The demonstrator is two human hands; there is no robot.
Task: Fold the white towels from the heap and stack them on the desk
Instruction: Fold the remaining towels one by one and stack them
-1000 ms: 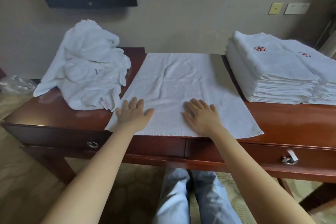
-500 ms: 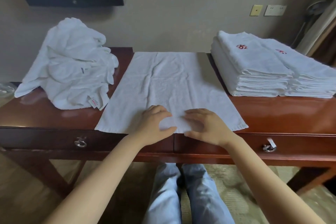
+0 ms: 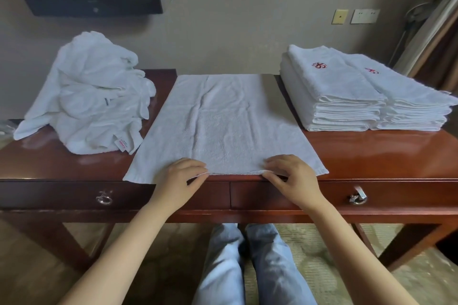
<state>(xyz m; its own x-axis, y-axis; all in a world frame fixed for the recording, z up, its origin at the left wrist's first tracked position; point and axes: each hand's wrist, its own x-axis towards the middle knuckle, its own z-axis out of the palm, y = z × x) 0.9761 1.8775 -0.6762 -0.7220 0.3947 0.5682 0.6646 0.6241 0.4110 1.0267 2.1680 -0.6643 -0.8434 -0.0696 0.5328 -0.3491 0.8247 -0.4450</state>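
Head view: a white towel [image 3: 223,126] lies spread flat across the middle of the desk [image 3: 371,156]. At the desk's front edge, the left hand [image 3: 182,181] and right hand [image 3: 293,178] each pinch its near hem with curled fingers. The heap [image 3: 94,104] sits on the desk's left end, the folded stacks [image 3: 347,99] on its right end.

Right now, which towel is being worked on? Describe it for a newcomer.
On the wooden desk, between the crumpled heap and the folded stacks, lies one towel. Alone it is spread flat, left hand and right hand pinching its near edge.
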